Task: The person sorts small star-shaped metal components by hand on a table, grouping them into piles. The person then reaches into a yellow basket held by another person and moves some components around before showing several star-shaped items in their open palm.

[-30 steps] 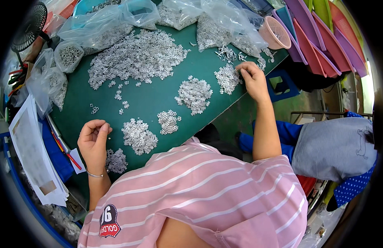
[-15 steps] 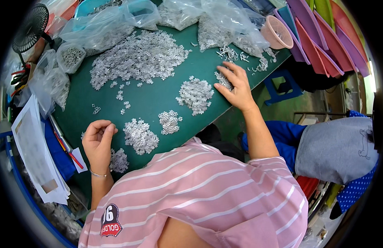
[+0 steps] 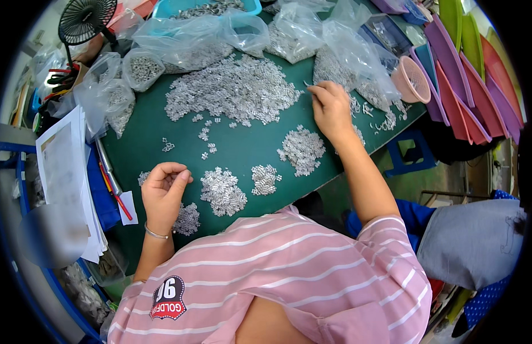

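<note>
My left hand [image 3: 165,189] is closed near the table's left front, thumb against the curled fingers; whatever lies between them is hidden. Beside it are a pile of small silver metal parts [image 3: 223,192] and a smaller pile [image 3: 186,220] partly behind the wrist. My right hand [image 3: 332,109] reaches across the far right of the table, fingers bent and pressed together. A small loose metal part [image 3: 305,83] shows at its fingertips. Left of that hand spreads the large heap of flat silver parts [image 3: 231,92]. A medium pile [image 3: 302,150] and a small pile [image 3: 266,179] lie nearer me.
Clear plastic bags of metal parts [image 3: 334,66] line the back of the green table [image 3: 243,146]. A pink basket [image 3: 411,80] stands at the right corner, beside colourful stacked bins [image 3: 466,74]. Papers [image 3: 65,166] and a black fan [image 3: 87,22] flank the left. Another person [image 3: 472,241] is at right.
The view has shifted, so the table sits farther right and lower. My right hand has left the pile at the right edge, moved farther away and closed. My left hand stays closed.
</note>
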The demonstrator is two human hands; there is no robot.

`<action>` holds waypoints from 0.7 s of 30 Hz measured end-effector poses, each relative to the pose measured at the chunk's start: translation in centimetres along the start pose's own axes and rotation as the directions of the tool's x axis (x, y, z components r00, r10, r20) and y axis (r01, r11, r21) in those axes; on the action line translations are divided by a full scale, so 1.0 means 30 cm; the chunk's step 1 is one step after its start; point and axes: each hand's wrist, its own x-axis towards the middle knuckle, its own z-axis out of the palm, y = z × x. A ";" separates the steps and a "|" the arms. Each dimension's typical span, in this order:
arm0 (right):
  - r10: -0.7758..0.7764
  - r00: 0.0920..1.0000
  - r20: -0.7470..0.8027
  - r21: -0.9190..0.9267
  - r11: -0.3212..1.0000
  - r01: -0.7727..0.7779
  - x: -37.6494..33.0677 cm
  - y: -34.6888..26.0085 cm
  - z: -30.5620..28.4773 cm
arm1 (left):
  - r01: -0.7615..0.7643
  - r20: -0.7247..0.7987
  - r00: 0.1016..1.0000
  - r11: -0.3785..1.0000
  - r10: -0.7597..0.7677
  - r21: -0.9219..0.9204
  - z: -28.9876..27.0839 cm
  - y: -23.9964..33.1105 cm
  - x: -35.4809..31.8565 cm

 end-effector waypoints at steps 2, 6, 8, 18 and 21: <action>0.021 0.996 0.091 -0.021 1.000 -0.019 0.013 0.015 0.064 | -0.004 -0.003 1.000 1.000 0.004 -0.006 0.005 0.009 -0.002; 0.132 0.985 0.111 0.041 0.990 -0.137 0.020 0.031 0.084 | 0.007 -0.036 0.999 0.999 -0.006 0.038 -0.015 -0.004 -0.016; 0.202 0.969 0.144 0.109 0.970 -0.219 0.029 0.000 0.067 | 0.013 -0.040 0.999 1.000 -0.012 0.024 -0.023 -0.013 -0.021; 0.158 0.861 0.483 0.555 0.705 -0.441 0.104 -0.331 0.014 | -0.046 0.080 0.996 0.998 0.042 0.048 0.089 0.033 0.041; -0.017 0.699 0.715 0.661 0.342 -0.668 0.067 -0.516 0.021 | -0.254 0.127 0.962 0.961 0.240 0.106 0.096 0.061 0.031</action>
